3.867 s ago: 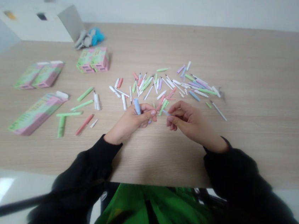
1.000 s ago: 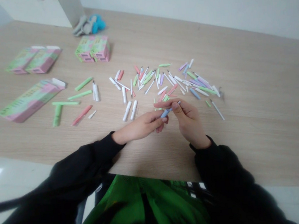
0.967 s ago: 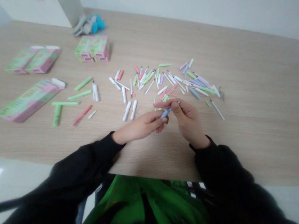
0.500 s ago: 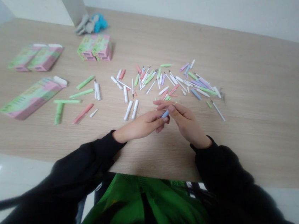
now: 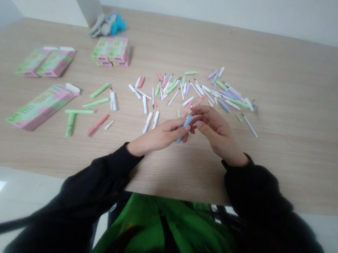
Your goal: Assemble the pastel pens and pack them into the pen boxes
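Between the thumb and fingers of my left hand (image 5: 169, 133) is a light-blue pen barrel (image 5: 188, 120), slanting with its upper end toward the pile. My right hand (image 5: 216, 131) is just to its right, fingers loosely bent and apart, with fingertips close to the barrel; whether they touch it I cannot tell. Beyond both hands lies a loose pile of pen parts: white refills with dark tips (image 5: 173, 97), green, red, purple and blue barrels such as a blue one (image 5: 224, 106), and white pieces. Two white barrels (image 5: 147, 122) lie just past my left wrist.
At left are green barrels (image 5: 71, 124), a red barrel (image 5: 97, 125) and a long pink-green box (image 5: 43, 107). Farther back stand flat boxes (image 5: 55, 62), small stacked boxes (image 5: 111, 52), grey and blue crumpled gloves or cloths (image 5: 117, 24) and a white case (image 5: 57, 9).
My right hand has moved right, away from the blue barrel, and its fingers have loosened. The barrel now stands more upright in my left hand, with more of it showing.
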`<action>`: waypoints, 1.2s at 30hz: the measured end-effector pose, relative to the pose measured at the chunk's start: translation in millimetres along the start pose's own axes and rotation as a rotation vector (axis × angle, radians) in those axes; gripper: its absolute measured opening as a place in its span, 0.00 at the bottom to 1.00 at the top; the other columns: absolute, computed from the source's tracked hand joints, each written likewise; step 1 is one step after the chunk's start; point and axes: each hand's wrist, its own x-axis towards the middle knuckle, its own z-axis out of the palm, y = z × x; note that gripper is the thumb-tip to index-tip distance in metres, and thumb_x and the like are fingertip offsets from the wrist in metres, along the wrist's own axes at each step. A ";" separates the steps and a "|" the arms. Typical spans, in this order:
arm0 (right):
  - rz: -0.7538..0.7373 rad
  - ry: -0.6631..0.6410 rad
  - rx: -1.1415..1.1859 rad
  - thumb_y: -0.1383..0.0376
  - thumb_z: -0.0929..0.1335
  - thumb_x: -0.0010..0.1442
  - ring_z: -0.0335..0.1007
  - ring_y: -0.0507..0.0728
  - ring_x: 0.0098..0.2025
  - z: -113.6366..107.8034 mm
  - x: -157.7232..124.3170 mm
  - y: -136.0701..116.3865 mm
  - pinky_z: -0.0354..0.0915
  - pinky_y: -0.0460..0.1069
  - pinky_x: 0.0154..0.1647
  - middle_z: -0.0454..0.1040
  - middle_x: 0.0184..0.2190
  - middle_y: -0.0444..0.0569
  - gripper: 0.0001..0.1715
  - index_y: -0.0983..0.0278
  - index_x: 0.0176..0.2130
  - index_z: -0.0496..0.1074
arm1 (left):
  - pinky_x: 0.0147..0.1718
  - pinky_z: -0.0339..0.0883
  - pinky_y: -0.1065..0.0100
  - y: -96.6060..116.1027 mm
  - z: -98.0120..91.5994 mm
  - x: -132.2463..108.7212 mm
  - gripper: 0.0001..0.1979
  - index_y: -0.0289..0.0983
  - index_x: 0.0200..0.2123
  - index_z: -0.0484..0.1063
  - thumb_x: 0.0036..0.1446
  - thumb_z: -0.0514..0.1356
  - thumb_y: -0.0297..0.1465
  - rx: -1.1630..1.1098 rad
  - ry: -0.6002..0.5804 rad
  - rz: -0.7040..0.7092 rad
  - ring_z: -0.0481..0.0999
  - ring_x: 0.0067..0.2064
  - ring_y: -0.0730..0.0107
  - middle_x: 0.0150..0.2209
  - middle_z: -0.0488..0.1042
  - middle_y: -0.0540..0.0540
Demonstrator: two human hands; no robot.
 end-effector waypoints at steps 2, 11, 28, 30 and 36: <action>-0.004 -0.042 -0.030 0.58 0.67 0.69 0.73 0.53 0.36 0.9 -1.0 0.6 0.71 0.54 0.43 0.74 0.38 0.44 0.14 0.56 0.53 0.70 | 0.38 0.63 0.67 1.1 -0.8 -0.1 0.15 0.36 0.35 0.69 0.70 0.51 0.39 -0.019 0.000 0.004 0.69 0.34 0.70 0.31 0.69 0.50; -0.005 0.061 -0.084 0.59 0.72 0.65 0.75 0.55 0.42 -3.0 -0.5 10.0 0.70 0.54 0.48 0.76 0.39 0.45 0.10 0.57 0.46 0.73 | 0.33 0.64 0.69 3.2 -1.7 -1.2 0.15 0.35 0.33 0.70 0.68 0.56 0.39 -0.069 -0.004 -0.034 0.69 0.30 0.73 0.26 0.70 0.50; 0.171 0.066 0.042 0.51 0.78 0.55 0.71 0.53 0.31 1.8 3.0 2.9 0.69 0.50 0.35 0.74 0.26 0.42 0.19 0.61 0.33 0.75 | 0.24 0.59 0.73 14.7 -0.3 -4.7 0.22 0.34 0.32 0.72 0.70 0.53 0.46 -0.163 0.017 -0.144 0.65 0.23 0.76 0.23 0.72 0.50; 0.178 0.100 0.031 0.51 0.78 0.54 0.71 0.53 0.32 1.2 2.8 2.8 0.69 0.50 0.36 0.75 0.27 0.43 0.18 0.61 0.33 0.75 | 0.26 0.60 0.72 15.9 -0.9 -4.9 0.23 0.34 0.29 0.70 0.70 0.52 0.45 -0.156 0.022 -0.129 0.66 0.24 0.75 0.23 0.71 0.49; 0.096 0.261 0.009 0.54 0.79 0.54 0.71 0.52 0.33 -5.9 3.3 0.6 0.70 0.50 0.38 0.76 0.30 0.43 0.15 0.60 0.32 0.76 | 0.32 0.67 0.69 9.3 -4.9 -2.4 0.13 0.34 0.42 0.70 0.68 0.55 0.39 -0.295 0.102 -0.077 0.74 0.29 0.73 0.28 0.73 0.50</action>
